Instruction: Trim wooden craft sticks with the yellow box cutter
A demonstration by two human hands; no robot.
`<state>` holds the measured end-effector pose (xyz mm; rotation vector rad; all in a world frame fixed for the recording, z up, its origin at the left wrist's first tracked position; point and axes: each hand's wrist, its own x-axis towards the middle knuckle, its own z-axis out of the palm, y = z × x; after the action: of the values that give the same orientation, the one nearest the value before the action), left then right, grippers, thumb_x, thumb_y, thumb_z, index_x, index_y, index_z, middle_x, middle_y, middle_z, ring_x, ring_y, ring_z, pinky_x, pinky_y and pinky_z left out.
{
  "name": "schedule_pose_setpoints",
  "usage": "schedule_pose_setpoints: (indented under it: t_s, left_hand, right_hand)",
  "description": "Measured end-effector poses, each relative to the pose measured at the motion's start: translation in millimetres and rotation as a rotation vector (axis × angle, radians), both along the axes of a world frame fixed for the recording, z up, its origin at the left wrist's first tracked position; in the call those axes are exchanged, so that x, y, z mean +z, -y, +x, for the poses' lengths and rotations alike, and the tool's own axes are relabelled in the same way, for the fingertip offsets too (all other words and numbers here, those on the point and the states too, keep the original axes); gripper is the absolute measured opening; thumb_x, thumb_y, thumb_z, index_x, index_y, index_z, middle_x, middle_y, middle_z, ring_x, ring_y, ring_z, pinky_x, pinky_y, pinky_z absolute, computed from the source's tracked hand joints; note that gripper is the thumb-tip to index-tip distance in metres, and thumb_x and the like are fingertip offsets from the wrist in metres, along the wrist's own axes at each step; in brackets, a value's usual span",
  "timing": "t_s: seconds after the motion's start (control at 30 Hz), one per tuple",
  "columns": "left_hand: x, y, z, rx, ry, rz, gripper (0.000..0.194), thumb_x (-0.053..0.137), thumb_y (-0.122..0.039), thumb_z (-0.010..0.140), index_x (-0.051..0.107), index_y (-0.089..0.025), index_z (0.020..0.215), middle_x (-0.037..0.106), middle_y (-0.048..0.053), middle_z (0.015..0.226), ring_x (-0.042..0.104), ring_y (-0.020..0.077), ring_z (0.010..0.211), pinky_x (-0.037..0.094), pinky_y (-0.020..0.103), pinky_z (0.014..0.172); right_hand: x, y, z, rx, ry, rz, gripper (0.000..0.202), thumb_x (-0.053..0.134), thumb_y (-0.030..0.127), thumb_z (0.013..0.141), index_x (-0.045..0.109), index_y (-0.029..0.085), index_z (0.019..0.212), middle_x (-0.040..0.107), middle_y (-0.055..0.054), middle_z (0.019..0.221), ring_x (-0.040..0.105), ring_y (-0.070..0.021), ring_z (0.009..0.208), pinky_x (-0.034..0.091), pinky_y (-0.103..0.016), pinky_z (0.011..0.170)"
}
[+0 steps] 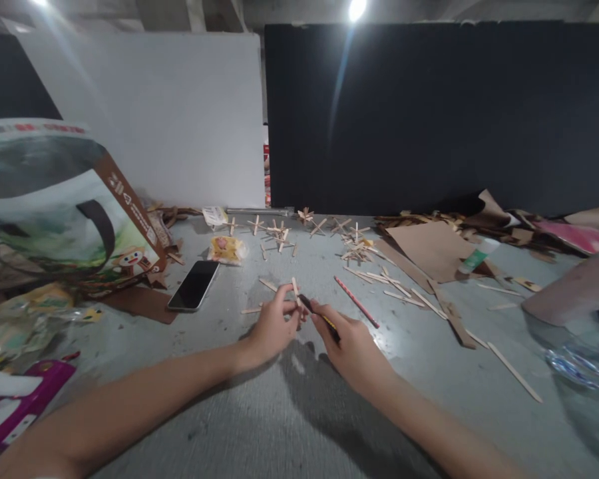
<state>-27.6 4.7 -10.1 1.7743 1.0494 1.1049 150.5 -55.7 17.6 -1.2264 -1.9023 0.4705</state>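
Above grey table (259, 419), hands (275, 324) nearly meeting, forearms angled inward.

Head cam, wearer's POV; facing fwd & down, tabletop (259, 419) close, black panel (429, 120) farther

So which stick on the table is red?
The thin red stick, just beyond the right hand. The wooden sticks to its right are pale brown.

- Grey table (249, 426), its top marked with small dark specks
- Black-screened phone (194, 286), lying flat, left of centre
- Yellow packet (227, 250) just beyond the phone
- Red patterned pencil (356, 302), right of centre
- Loose wooden sticks (514, 372) scattered on the right
- Brown cardboard sheet (429, 247) toward the far right
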Motion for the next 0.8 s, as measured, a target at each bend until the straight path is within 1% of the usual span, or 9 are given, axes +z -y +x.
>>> schedule_pose_setpoints:
  t_s: [0.07, 0.13, 0.2, 0.3, 0.4, 0.5, 0.63, 0.7, 0.8]
  left_hand:
    - [0.4, 2, 0, -0.019, -0.018, 0.024, 0.035, 0.060, -0.020, 0.093, 0.052, -0.018, 0.127, 0.081, 0.006, 0.085, 0.073, 0.0180, 0.071, 0.053, 0.028, 0.069]
    - [0.4, 3, 0, -0.035, -0.042, 0.041, 0.034, 0.060, -0.019, 0.093, 0.053, -0.018, 0.127, 0.081, 0.007, 0.086, 0.074, 0.0183, 0.072, 0.053, 0.028, 0.069]
    - [-0.1, 4, 1, -0.039, -0.054, 0.037, 0.034, 0.061, -0.020, 0.093, 0.053, -0.018, 0.127, 0.081, 0.007, 0.085, 0.075, 0.0191, 0.072, 0.053, 0.028, 0.067]
    - [-1.2, 3, 1, -0.005, -0.028, 0.002, 0.035, 0.064, -0.025, 0.094, 0.052, -0.018, 0.127, 0.081, 0.008, 0.085, 0.075, 0.0198, 0.070, 0.053, 0.028, 0.065]
    - [-1.7, 2, 1, 0.038, -0.016, -0.002, 0.038, 0.067, -0.027, 0.094, 0.053, -0.018, 0.127, 0.081, 0.007, 0.082, 0.074, 0.0196, 0.069, 0.053, 0.028, 0.066]
    - [-1.0, 2, 0, 0.028, -0.019, 0.004, 0.038, 0.066, -0.026, 0.094, 0.053, -0.018, 0.129, 0.081, 0.007, 0.083, 0.075, 0.0194, 0.071, 0.053, 0.028, 0.067]
    - [1.1, 5, 1, -0.028, -0.067, 0.010, 0.035, 0.062, -0.025, 0.095, 0.053, -0.018, 0.128, 0.081, 0.008, 0.086, 0.075, 0.0186, 0.071, 0.054, 0.028, 0.066]
    - [1.7, 6, 1, -0.034, -0.087, 0.001, 0.033, 0.060, -0.025, 0.096, 0.053, -0.018, 0.126, 0.081, 0.008, 0.085, 0.074, 0.0185, 0.069, 0.054, 0.028, 0.065]
    - [2.0, 6, 3, -0.004, -0.063, -0.020, 0.031, 0.060, -0.026, 0.095, 0.051, -0.018, 0.124, 0.081, 0.008, 0.085, 0.075, 0.0189, 0.070, 0.054, 0.028, 0.064]
  right_hand:
    - [8.3, -3, 6, 0.010, 0.020, -0.029, 0.035, 0.044, 0.036, 0.108, 0.073, 0.021, 0.121, 0.080, -0.008, 0.091, 0.072, -0.0194, 0.065, 0.046, -0.026, 0.058]
    - [17.2, -7, 13, 0.016, 0.057, -0.065, 0.036, 0.045, 0.038, 0.108, 0.075, 0.020, 0.113, 0.072, -0.002, 0.069, 0.057, -0.0151, 0.048, 0.036, -0.025, 0.050]
    - [22.1, -11, 17, 0.026, 0.067, -0.086, 0.038, 0.045, 0.040, 0.107, 0.076, 0.019, 0.102, 0.062, 0.002, 0.057, 0.047, -0.0130, 0.043, 0.030, -0.025, 0.048]
    - [17.7, -9, 10, 0.008, -0.007, -0.096, 0.041, 0.044, 0.044, 0.107, 0.074, 0.018, 0.099, 0.060, 0.002, 0.057, 0.047, -0.0130, 0.045, 0.030, -0.024, 0.049]
    - [8.5, -2, -3, -0.030, -0.066, -0.098, 0.042, 0.042, 0.045, 0.107, 0.073, 0.018, 0.112, 0.068, -0.002, 0.067, 0.057, -0.0160, 0.051, 0.035, -0.024, 0.052]
    - [8.7, 0, -4, -0.016, -0.068, -0.085, 0.041, 0.042, 0.044, 0.107, 0.072, 0.019, 0.118, 0.074, -0.007, 0.078, 0.063, -0.0182, 0.058, 0.038, -0.025, 0.056]
    - [26.4, -11, 16, 0.029, 0.028, -0.163, 0.044, 0.040, 0.049, 0.108, 0.070, 0.020, 0.093, 0.055, 0.003, 0.057, 0.044, -0.0138, 0.045, 0.028, -0.026, 0.049]
    - [33.6, -17, 25, 0.068, 0.068, -0.199, 0.046, 0.042, 0.051, 0.107, 0.062, 0.021, 0.078, 0.049, 0.004, 0.054, 0.041, -0.0130, 0.047, 0.027, -0.025, 0.050]
    - [30.2, -19, 23, 0.067, 0.056, -0.165, 0.044, 0.043, 0.049, 0.107, 0.060, 0.021, 0.078, 0.047, 0.005, 0.055, 0.041, -0.0130, 0.049, 0.028, -0.025, 0.051]
